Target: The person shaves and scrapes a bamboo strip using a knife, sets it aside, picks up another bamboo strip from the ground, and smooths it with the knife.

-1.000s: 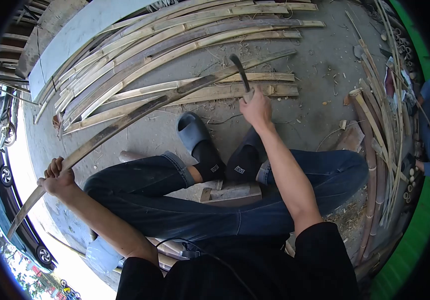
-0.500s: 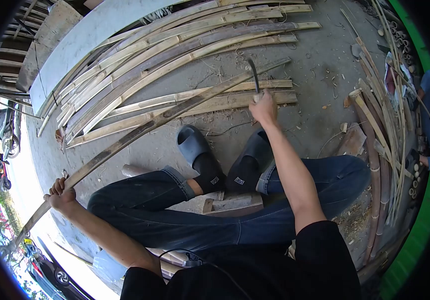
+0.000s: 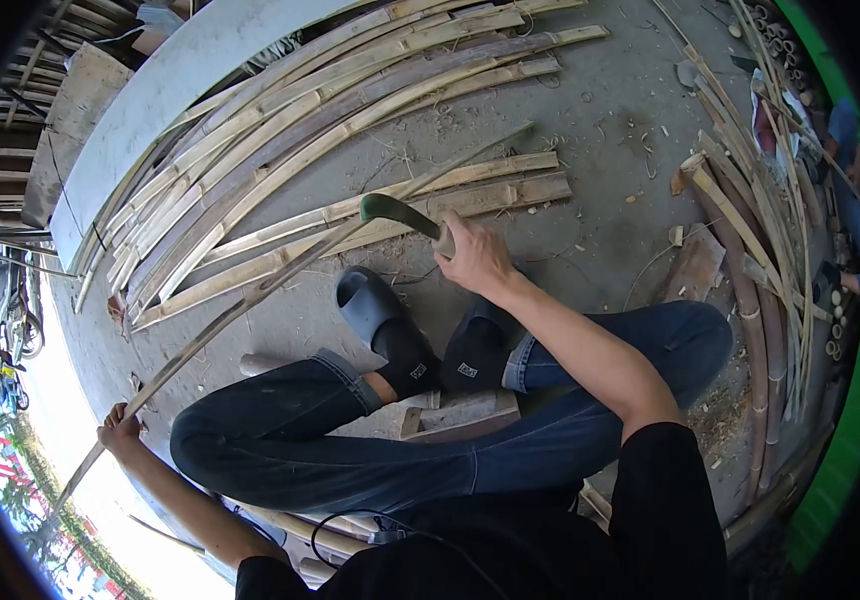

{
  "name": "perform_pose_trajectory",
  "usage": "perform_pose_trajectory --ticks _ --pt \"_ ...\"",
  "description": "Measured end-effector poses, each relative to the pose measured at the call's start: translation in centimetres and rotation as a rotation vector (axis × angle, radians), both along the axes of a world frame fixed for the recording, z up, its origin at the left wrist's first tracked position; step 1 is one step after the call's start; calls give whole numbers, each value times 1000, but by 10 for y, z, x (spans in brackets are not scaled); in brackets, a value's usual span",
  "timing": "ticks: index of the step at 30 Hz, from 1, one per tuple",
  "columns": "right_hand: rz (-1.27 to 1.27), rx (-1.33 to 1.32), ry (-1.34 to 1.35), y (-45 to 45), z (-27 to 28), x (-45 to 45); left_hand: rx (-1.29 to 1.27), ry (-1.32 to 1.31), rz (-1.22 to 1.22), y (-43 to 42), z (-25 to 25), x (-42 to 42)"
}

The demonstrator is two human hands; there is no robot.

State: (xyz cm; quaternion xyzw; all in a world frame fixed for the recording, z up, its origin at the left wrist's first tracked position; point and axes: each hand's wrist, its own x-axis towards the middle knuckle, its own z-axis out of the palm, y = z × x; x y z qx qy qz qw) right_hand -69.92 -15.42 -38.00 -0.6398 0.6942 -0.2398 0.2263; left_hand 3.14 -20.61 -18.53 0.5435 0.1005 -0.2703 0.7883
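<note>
My left hand (image 3: 120,428) is closed around the lower part of a long bamboo strip (image 3: 250,296), which slants up and to the right across the floor in front of my feet. My right hand (image 3: 477,258) grips the handle of a curved knife (image 3: 398,212). Its hooked blade points left and its tip is over the strip, beyond my left foot. I cannot tell whether blade and strip touch. The strip's far end runs on past the blade, above two split bamboo pieces (image 3: 470,203) on the floor.
Several split bamboo lengths (image 3: 320,95) lie beyond my feet beside a pale board (image 3: 165,105). A wood block (image 3: 460,418) is between my legs. At right are bamboo poles (image 3: 750,330), thin strips and part of another person (image 3: 855,210). Shavings litter the floor.
My right hand has moved left and down with the knife, and the blade has swung from upright to pointing left. The bamboo strip has turned and now shows a narrower side.
</note>
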Motion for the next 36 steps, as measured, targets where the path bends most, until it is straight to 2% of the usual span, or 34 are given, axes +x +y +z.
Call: perform_pose_trajectory --ticks 1,2,3,5,6,7,8,9,11,14,16,19,20,22,25,27,28,31,33,34,36 --pt "-10 -3 -8 -2 -10 0 23 38 4 2 1 -2" --pt "-24 102 14 -7 -20 -5 47 76 15 9 2 -4" --pt "-35 201 38 -15 -28 -10 10 75 -11 15 -40 77" --pt "-205 228 64 -29 -41 -20 65 96 -16 16 -39 15" --pt "-397 348 64 -45 -34 -37 109 131 -15 19 -31 -15" --pt "-679 412 4 -60 -55 -61 120 141 9 22 -36 -21" --pt "-742 577 -43 -70 -65 -102 134 137 22 27 -40 -15" --pt "-652 626 124 -67 -40 -130 142 123 26 28 -44 -7" --pt "-668 625 320 -70 -72 -200 151 89 16 29 -45 12" --pt "-671 535 216 -53 -46 -214 185 -9 -60 36 -40 24" --pt "-538 333 219 -41 -37 -175 226 -125 -176 41 -36 15" --pt "-129 259 135 -25 -6 -66 345 -404 -378 53 -35 -12" --pt "-52 380 39 -27 18 -27 380 -473 -421 56 -34 -21" --pt "113 372 109 -25 37 25 432 -573 -480 59 -33 -34" --pt "-34 424 77 -32 12 13 485 -664 -540 61 -32 -44" --pt "-243 487 117 -38 -18 -44 515 -699 -568 67 -39 -47" --pt "-216 395 198 -36 -39 -79 533 -718 -589 67 -43 -50" --pt "-185 517 293 -63 -4 -100 583 -749 -637 72 -60 -54" --pt "-242 595 250 -72 -10 -90 610 -769 -663 76 -70 -57" --pt "-267 542 221 -74 -5 -75 594 -770 -657 73 -75 -47" --pt "-232 442 154 -69 4 -32 823 -852 -732 74 -89 -18"
